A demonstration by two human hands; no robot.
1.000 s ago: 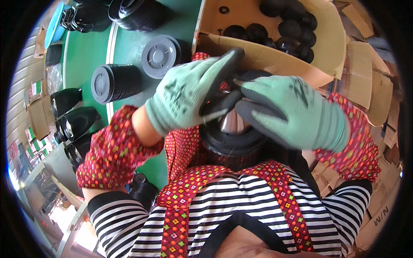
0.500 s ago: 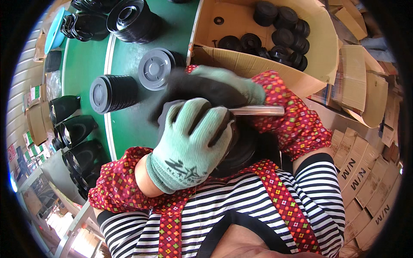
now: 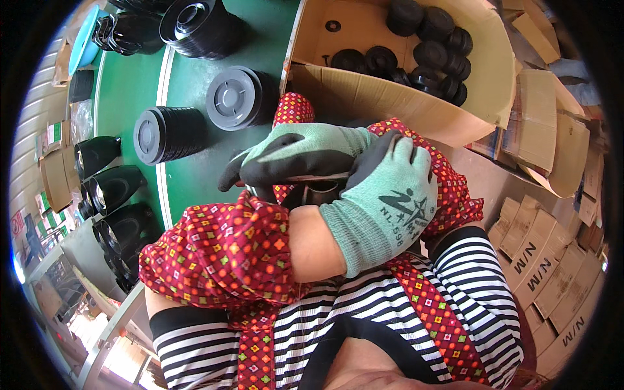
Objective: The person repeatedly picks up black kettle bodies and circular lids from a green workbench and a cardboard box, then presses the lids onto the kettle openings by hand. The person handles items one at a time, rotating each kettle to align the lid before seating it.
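My forearms cross in front of my body, both hands in pale green gloves with dark palms. My left hand reaches to the right, its fingers curled over the right end of a dark hollow part with a shiny edge. From the right comes my right hand, lying across the top of this part with its fingers bent round the far side. Most of the part is hidden under the gloves, so its full shape cannot be made out.
On the green table lie stacks of grey-black discs and ribbed lids. Glossy black shells line its left edge. A cardboard box at the far right holds several black round parts. Flattened cartons lie right.
My left hand has moved right, and my right hand has swung left across it. The shiny bar that stuck out to the right between them no longer shows there.
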